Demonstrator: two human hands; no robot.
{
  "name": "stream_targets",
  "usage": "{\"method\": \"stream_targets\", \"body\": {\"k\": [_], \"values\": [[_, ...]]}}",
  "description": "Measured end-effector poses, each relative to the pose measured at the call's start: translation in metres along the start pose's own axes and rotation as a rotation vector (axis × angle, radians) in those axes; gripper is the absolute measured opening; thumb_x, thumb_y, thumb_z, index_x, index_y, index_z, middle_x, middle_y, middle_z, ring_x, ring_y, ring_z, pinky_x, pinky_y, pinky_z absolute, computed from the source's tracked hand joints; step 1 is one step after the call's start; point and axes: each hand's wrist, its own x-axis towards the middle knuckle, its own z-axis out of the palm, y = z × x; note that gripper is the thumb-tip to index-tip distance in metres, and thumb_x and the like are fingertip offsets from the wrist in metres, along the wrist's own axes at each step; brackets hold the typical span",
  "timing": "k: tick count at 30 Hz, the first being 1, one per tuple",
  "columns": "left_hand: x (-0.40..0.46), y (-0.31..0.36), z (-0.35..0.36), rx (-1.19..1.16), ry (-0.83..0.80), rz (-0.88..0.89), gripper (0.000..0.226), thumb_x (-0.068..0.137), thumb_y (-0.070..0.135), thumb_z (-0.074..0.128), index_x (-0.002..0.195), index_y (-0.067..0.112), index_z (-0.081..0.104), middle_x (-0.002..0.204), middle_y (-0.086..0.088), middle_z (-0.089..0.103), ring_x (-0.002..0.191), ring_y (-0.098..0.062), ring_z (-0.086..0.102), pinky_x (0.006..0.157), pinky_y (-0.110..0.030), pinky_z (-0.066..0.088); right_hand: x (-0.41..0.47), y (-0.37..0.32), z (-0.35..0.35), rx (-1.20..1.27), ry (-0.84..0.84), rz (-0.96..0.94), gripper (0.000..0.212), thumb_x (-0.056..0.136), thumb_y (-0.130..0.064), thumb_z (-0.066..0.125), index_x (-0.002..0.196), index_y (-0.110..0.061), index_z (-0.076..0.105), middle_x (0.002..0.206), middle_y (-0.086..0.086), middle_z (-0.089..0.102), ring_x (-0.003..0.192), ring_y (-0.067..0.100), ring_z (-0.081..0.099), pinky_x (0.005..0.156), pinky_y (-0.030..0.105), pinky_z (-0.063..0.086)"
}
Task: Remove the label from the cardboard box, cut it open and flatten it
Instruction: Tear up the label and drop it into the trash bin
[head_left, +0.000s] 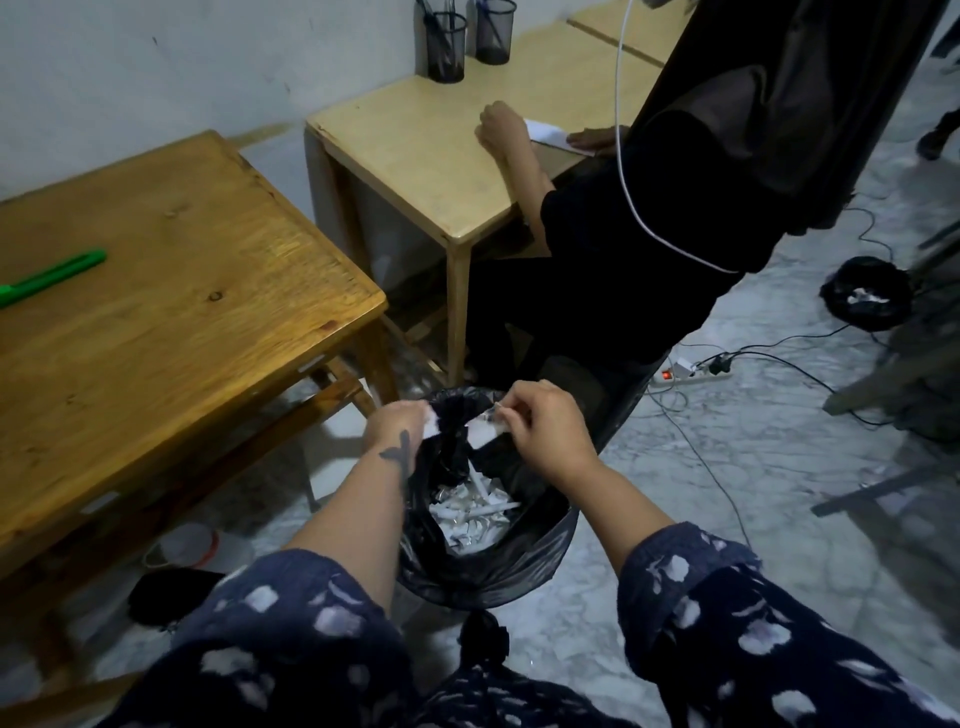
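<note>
The label (480, 434), already off the cardboard box, is being held as white scraps over a black-lined waste bin (524, 566) on the floor; the box itself is nowhere in view. The left hand (397, 423) is pinching one scrap at the bin's far rim, and the right hand (545, 423) is pinching another just beside it, fingers curled tight. The scraps look sticky, so they are likely clinging to the fingertips or to the loose bin liner instead of dropping, and a shake could be flinging them onto the marble floor (727, 493). The brown worktop (171, 291), carrying a green cutter (49, 280), is crowding the left forearm. A seated person in black (649, 260) and floor cables (727, 374) are narrowing the room ahead and to the right.
</note>
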Motion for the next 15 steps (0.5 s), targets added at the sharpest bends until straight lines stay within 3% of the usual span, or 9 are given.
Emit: {"method": "stream_targets", "body": {"k": [1, 3, 5, 7, 10, 13, 15], "values": [[0.006, -0.006, -0.003, 0.043, 0.007, 0.018, 0.038, 0.1, 0.029, 0.037, 0.128, 0.013, 0.056, 0.139, -0.009, 0.051, 0.126, -0.03, 0.047, 0.102, -0.032, 0.033, -0.001, 0.007, -0.004, -0.007, -0.003, 0.021, 0.012, 0.088, -0.019, 0.061, 0.077, -0.014, 0.065, 0.076, -0.002, 0.064, 0.08, 0.018, 0.054, 0.072, 0.03, 0.041], [0.006, -0.018, -0.002, 0.138, 0.029, 0.184, 0.026, 0.092, 0.033, 0.046, 0.093, 0.033, 0.071, 0.117, -0.001, 0.065, 0.111, -0.03, 0.055, 0.102, -0.039, 0.033, -0.002, 0.019, -0.01, -0.01, -0.069, 0.063, 0.013, 0.09, -0.021, 0.061, 0.081, -0.016, 0.069, 0.083, -0.001, 0.067, 0.081, 0.018, 0.057, 0.082, 0.031, 0.044], [-0.006, -0.026, 0.009, 0.263, 0.008, 0.295, 0.03, 0.093, 0.038, 0.041, 0.083, 0.037, 0.069, 0.102, 0.013, 0.062, 0.1, -0.02, 0.049, 0.09, -0.036, 0.022, -0.002, 0.024, -0.008, 0.041, -0.1, 0.131, 0.014, 0.09, -0.021, 0.061, 0.086, -0.015, 0.073, 0.089, -0.001, 0.064, 0.08, 0.015, 0.057, 0.079, 0.028, 0.044], [-0.019, -0.026, 0.023, 0.414, 0.019, 0.384, 0.033, 0.098, 0.038, 0.037, 0.086, 0.04, 0.068, 0.103, 0.015, 0.059, 0.102, -0.016, 0.047, 0.083, -0.038, 0.021, -0.002, 0.023, 0.001, 0.052, -0.076, 0.182, 0.013, 0.089, -0.021, 0.063, 0.09, -0.014, 0.074, 0.091, -0.002, 0.054, 0.075, 0.011, 0.051, 0.07, 0.024, 0.04], [-0.031, -0.022, 0.032, 0.551, -0.026, 0.517, 0.032, 0.1, 0.036, 0.035, 0.1, 0.046, 0.066, 0.123, 0.014, 0.057, 0.122, -0.015, 0.042, 0.091, -0.04, 0.025, -0.003, 0.022, 0.015, -0.007, -0.062, 0.212, 0.019, 0.089, -0.018, 0.062, 0.105, -0.019, 0.072, 0.092, -0.002, 0.059, 0.079, 0.013, 0.055, 0.069, 0.024, 0.04], [-0.029, -0.023, 0.036, 0.643, -0.117, 0.58, 0.033, 0.1, 0.034, 0.034, 0.115, 0.048, 0.06, 0.132, 0.018, 0.051, 0.126, -0.01, 0.037, 0.094, -0.037, 0.025, -0.002, 0.025, 0.019, -0.129, -0.084, 0.233, 0.035, 0.087, -0.019, 0.06, 0.119, -0.031, 0.064, 0.095, -0.008, 0.071, 0.099, 0.017, 0.061, 0.085, 0.032, 0.045], [-0.029, -0.022, 0.035, 0.676, -0.159, 0.588, 0.032, 0.099, 0.033, 0.039, 0.121, 0.048, 0.057, 0.142, 0.019, 0.043, 0.133, -0.009, 0.03, 0.101, -0.036, 0.02, 0.0, 0.026, 0.02, -0.147, -0.119, 0.305, 0.041, 0.088, -0.023, 0.058, 0.128, -0.034, 0.056, 0.103, -0.012, 0.072, 0.112, 0.012, 0.056, 0.101, 0.037, 0.036]]}}
